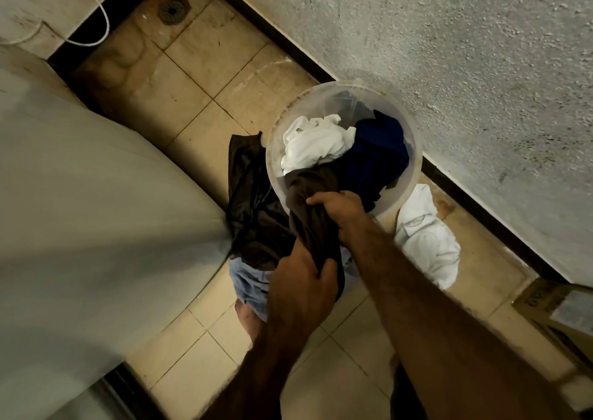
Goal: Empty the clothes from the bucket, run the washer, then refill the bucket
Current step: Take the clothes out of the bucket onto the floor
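Honestly nothing here I can actually read. The only print anywhere is on the cardboard box [542, 294] off to my right: a few dark letters plus a pale sticker [574, 317], all too blurry to make out.

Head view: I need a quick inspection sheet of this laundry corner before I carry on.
Surface: tiled floor, stained, with a drain.
Job's things: clear bucket holds a white cloth and a blue cloth; brown garment is drawn over its near rim; dark garment, white garment and light blue garment lie on the floor beside it; blurred pale bulk at left is probably the washer.
Clutter: cardboard box at right.
Hands: left hand and right hand both grip the brown garment.
Cables: white cable loops at the far corner.
Surroundings: rough wall.
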`<action>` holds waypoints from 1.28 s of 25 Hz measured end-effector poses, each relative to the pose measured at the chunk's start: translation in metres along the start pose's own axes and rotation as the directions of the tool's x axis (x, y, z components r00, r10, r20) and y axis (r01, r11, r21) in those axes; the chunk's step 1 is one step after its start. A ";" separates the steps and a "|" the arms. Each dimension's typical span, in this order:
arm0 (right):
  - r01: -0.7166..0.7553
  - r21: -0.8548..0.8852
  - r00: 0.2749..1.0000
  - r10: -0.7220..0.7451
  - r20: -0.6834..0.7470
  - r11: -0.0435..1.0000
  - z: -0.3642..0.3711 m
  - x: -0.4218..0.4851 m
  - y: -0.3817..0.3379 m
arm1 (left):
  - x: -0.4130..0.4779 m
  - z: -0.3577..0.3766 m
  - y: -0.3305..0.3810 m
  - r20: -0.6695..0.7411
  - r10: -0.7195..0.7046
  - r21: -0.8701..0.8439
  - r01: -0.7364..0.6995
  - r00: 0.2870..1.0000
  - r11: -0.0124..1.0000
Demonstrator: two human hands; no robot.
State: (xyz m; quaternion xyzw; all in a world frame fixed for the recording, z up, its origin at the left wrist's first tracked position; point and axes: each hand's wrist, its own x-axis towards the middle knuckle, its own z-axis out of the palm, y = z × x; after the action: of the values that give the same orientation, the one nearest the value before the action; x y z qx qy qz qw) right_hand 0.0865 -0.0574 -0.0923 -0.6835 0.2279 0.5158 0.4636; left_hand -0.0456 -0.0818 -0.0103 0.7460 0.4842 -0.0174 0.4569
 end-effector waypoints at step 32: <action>0.080 -0.079 0.992 -0.087 -0.091 0.994 -0.016 -0.070 0.019 | 0.096 0.005 0.013 0.177 -0.469 -0.353 0.501 0.865 0.790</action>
State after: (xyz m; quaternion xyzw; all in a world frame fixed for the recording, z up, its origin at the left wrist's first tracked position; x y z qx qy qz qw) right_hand 0.0537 -0.0914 -0.0353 -0.7328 0.2010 0.4713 0.4478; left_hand 0.0171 -0.0196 -0.0496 0.4900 0.6341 -0.0677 0.5943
